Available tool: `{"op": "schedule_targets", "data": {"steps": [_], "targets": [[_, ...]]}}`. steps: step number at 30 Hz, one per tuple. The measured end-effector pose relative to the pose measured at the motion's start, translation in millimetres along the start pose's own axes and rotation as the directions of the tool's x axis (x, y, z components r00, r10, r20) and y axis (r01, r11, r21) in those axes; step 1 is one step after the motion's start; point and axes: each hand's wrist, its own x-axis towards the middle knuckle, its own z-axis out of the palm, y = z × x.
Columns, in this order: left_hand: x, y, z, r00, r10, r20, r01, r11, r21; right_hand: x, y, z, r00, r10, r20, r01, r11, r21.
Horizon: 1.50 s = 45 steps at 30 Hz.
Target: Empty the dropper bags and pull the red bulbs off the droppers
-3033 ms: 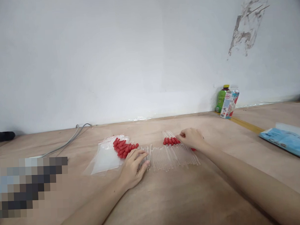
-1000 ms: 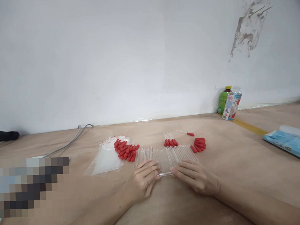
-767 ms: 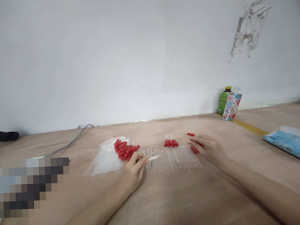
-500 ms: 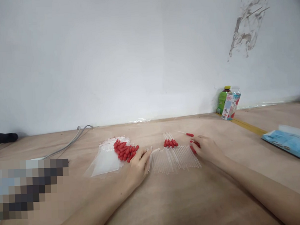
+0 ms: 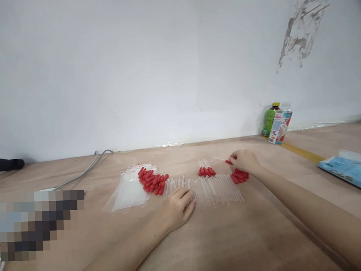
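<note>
My left hand [image 5: 180, 206] rests on the row of clear thin tubes [image 5: 214, 189], its fingers curled and the thumb close to the fingertips. What lies between those fingertips is hidden. My right hand [image 5: 243, 161] pinches the red bulb of a dropper [image 5: 228, 162], whose thin clear stem points left over the table. Just below that hand lies a small pile of red rubber bulbs [image 5: 239, 176]. Several droppers with red bulbs [image 5: 207, 172] lie side by side behind the tubes. A larger heap of red bulbs [image 5: 152, 180] sits left of the tubes, partly on clear zip bags [image 5: 129, 192].
Two bottles [image 5: 276, 124] stand by the wall at the back right. A blue packet [image 5: 347, 171] lies at the right. A grey cable [image 5: 87, 170] runs across the left side, near a black object [image 5: 8, 164] and a blurred-out area. Yellow tape [image 5: 301, 152] marks the wooden tabletop.
My left hand has moved right from the tubes' left end onto their middle. My right hand has left the small bulb pile and moved up and back to the single dropper.
</note>
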Motion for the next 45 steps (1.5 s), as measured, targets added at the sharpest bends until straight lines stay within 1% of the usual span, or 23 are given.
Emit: {"op": "schedule_targets", "data": {"steps": [2, 4, 9, 11, 13, 15, 18, 20, 22, 23, 24, 25, 27, 29, 32, 35, 39, 42, 45], "targets": [[0, 2, -3.9, 1.0, -0.007, 0.018, 0.008, 0.999, -0.031, 15, -1, 5, 0.997, 0.049, 0.061, -0.049, 0.999, 0.001], [-1, 1, -8.9, 0.999, 0.012, 0.048, -0.01, 0.999, -0.046, 25, -3, 11, 0.989, 0.099, 0.109, -0.1, 0.995, 0.001], [-2, -8, -19.4, 0.978, 0.078, 0.193, -0.073, 0.997, -0.031, 37, -5, 23, 0.961, 0.18, 0.208, -0.187, 0.982, 0.016], [-2, -11, -19.8, 0.971, 0.078, 0.224, -0.071, 0.997, -0.038, 38, -6, 24, 0.96, 0.189, 0.205, -0.199, 0.98, 0.025], [-1, -13, -18.0, 0.972, 0.06, 0.226, -0.05, 0.998, -0.048, 35, -9, 21, 0.97, 0.183, 0.157, -0.191, 0.981, 0.04], [-2, -15, -15.0, 0.978, 0.03, 0.206, -0.02, 0.999, -0.05, 29, -15, 15, 0.986, 0.15, 0.075, -0.155, 0.986, 0.068], [-3, -16, -10.2, 0.985, 0.008, 0.172, 0.003, 0.998, -0.066, 9, -28, 5, 0.998, 0.037, -0.06, -0.029, 0.991, 0.129], [-5, -17, -8.0, 0.988, 0.005, 0.157, 0.006, 0.997, -0.071, -12, -35, 3, 0.991, -0.064, -0.118, 0.083, 0.983, 0.166], [-6, -16, -7.0, 0.992, -0.015, 0.128, 0.02, 0.999, -0.042, -36, -39, 5, 0.973, -0.165, -0.164, 0.196, 0.961, 0.195], [-7, -15, -7.0, 0.995, -0.036, 0.095, 0.037, 0.999, -0.017, -49, -41, 7, 0.932, -0.261, -0.25, 0.318, 0.921, 0.224], [-7, -14, -7.3, 0.997, -0.062, 0.048, 0.062, 0.998, 0.01, -62, -41, 10, 0.881, -0.354, -0.313, 0.433, 0.87, 0.237], [-7, -13, -7.8, 0.996, -0.09, -0.009, 0.09, 0.995, 0.035, -75, -42, 13, 0.836, -0.408, -0.366, 0.507, 0.831, 0.23], [-6, -10, -9.0, 0.986, -0.115, -0.117, 0.124, 0.99, 0.073, -97, -44, 17, 0.754, -0.479, -0.448, 0.605, 0.773, 0.19], [-5, -6, -9.6, 0.984, -0.065, -0.169, 0.085, 0.99, 0.112, -114, -48, 18, 0.68, -0.54, -0.496, 0.679, 0.719, 0.149], [-4, -1, -8.6, 0.98, 0.095, -0.174, -0.064, 0.983, 0.174, -127, -59, 17, 0.592, -0.615, -0.521, 0.764, 0.633, 0.123], [-5, 4, -7.0, 0.96, 0.232, -0.155, -0.196, 0.957, 0.215, -131, -66, 19, 0.544, -0.649, -0.532, 0.808, 0.576, 0.124], [-7, 7, -5.9, 0.923, 0.368, -0.11, -0.325, 0.902, 0.284, -131, -68, 23, 0.511, -0.682, -0.523, 0.839, 0.528, 0.131], [-8, 10, -4.5, 0.914, 0.39, -0.11, -0.349, 0.896, 0.274, -131, -65, 26, 0.485, -0.724, -0.491, 0.864, 0.484, 0.139], [-8, 14, -4.1, 0.93, 0.351, -0.106, -0.324, 0.922, 0.21, -130, -60, 29, 0.433, -0.767, -0.473, 0.894, 0.433, 0.114]]}}
